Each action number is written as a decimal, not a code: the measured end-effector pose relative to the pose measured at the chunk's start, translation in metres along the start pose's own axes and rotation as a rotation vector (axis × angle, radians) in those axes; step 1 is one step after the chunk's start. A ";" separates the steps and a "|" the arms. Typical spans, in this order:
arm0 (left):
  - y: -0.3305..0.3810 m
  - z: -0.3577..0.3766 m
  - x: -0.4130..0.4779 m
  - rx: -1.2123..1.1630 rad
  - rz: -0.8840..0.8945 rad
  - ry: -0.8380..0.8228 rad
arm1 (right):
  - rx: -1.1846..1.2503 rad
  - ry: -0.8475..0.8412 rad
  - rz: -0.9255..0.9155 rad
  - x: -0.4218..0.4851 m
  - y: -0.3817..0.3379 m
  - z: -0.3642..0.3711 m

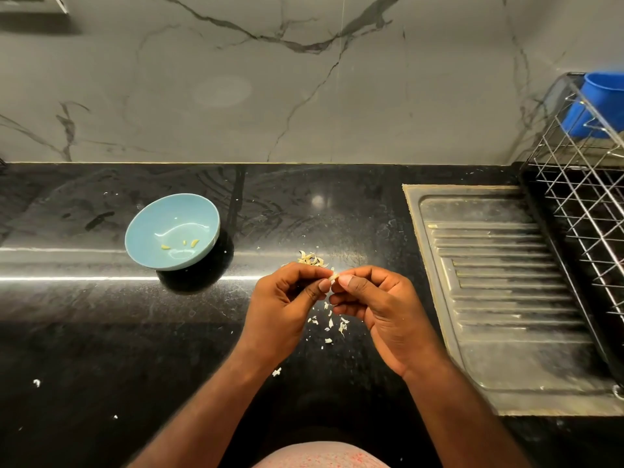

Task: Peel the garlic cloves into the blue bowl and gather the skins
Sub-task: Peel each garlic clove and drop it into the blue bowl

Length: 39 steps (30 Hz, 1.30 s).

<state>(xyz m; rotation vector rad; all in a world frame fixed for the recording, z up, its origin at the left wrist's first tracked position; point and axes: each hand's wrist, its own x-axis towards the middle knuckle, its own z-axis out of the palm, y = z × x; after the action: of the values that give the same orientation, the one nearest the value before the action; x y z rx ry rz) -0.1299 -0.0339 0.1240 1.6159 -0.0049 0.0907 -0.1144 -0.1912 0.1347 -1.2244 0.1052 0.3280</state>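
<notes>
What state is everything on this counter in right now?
Blue bowl, upright, holding three peeled cloves.
Garlic clove, pinched between both hands.
Left hand, pinching the clove.
Right hand, pinching the clove.
Skins, scattered on the counter, not gathered.
Small heap beyond the hands, cloves or skins, cannot tell.
Blue cup, in the wire rack.

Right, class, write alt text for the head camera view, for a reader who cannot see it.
The left hand and right hand pinch one garlic clove together above a black counter, loose skins scattered beneath. A blue bowl with three peeled cloves stands to the left; a steel drainboard and wire rack to the right.
</notes>
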 end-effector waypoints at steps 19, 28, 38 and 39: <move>0.003 -0.007 0.006 0.296 0.321 -0.071 | -0.023 -0.017 0.025 0.000 -0.006 -0.001; 0.002 -0.007 0.005 0.406 0.348 -0.086 | -0.106 0.043 -0.017 0.000 -0.004 0.002; 0.007 0.007 -0.003 -0.172 -0.179 0.008 | -0.128 0.067 -0.061 0.000 -0.001 0.007; 0.008 0.008 -0.002 -0.241 -0.226 0.022 | -0.129 0.062 -0.060 0.000 0.000 0.007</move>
<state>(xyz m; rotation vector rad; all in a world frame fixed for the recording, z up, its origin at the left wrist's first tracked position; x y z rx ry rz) -0.1322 -0.0423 0.1314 1.3652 0.1768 -0.0650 -0.1154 -0.1845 0.1377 -1.3633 0.1016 0.2473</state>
